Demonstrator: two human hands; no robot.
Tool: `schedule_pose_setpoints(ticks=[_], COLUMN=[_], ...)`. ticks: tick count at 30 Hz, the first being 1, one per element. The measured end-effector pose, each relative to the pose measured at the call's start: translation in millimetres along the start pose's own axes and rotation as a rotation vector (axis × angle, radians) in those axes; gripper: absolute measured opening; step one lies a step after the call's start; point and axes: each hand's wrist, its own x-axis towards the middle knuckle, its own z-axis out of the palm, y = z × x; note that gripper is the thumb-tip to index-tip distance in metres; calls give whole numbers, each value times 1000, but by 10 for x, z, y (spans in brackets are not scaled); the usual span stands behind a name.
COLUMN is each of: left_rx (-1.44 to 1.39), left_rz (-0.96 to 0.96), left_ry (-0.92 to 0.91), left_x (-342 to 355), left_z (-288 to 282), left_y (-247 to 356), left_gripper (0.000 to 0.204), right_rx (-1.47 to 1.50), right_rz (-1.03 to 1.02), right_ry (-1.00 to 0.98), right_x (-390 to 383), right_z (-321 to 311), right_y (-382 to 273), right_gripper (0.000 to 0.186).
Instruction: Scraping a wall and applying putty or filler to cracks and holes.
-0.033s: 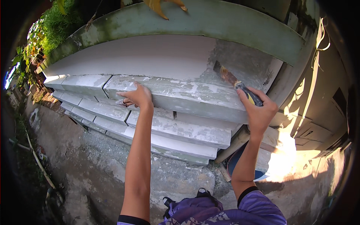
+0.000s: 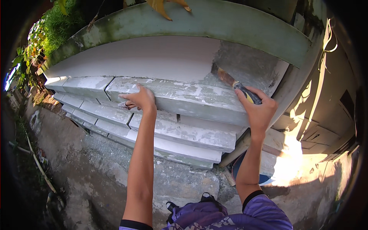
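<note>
In my right hand (image 2: 260, 109) is a scraper (image 2: 229, 79) with a black-and-yellow handle and a rust-brown blade that darkens at the end. Its tip meets the upright wall panel (image 2: 153, 55) where smooth white paint borders a bare grey patch (image 2: 245, 61). My left hand (image 2: 141, 99) grips the front edge of the long ledge (image 2: 191, 90), with the thumb on top and some fingers curled at its face. Something whitish shows by those curled fingertips, too small to name. White paint lies in broken patches over the grey ledge.
A greenish curved rim (image 2: 184, 21) runs above the panel, with a dry yellow leaf (image 2: 161, 8) hanging over it. Stepped blocks (image 2: 184, 132) descend below the ledge to the concrete ground (image 2: 99, 165). Green plants (image 2: 61, 23) grow at far left; a dark blue round object (image 2: 237, 168) sits partly behind my right forearm.
My right hand and the scraper have shifted slightly left, bringing the blade end to the border of the white paint. My left hand stays in place on the ledge.
</note>
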Motion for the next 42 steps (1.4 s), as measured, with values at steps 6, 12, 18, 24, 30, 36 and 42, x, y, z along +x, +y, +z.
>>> schedule_pose_setpoints(ticks=[6,12,18,24,30,36,42], left_rx=[58,64,70,21,-47,-93,96], left_rz=[8,2,-9,-2,-6,0,16], left_ry=[51,73,62,33,-4,46,51], left_x=[-4,103,104,-5,7,63,54], left_z=[-43,23,1,-37,-20,-15,27], left_y=[0,-50,-29,-18,-22,-54,-56], left_gripper=[96,97,97,96,97,99,97], right_rx=[11,-48,42,-9,49,-16,-6], right_rz=[-9,5,35,16,19,3,76], right_ry=[7,30,77,11,93,10,31], right_x=[-78,-29,-79,-40,-198,-113,-89], right_z=[-113,35,-73,45,-163,15,-76], right_y=[-60,-208,-214,-115,-92,-200,-256], right_gripper=[28,27,28,29,28,28,27])
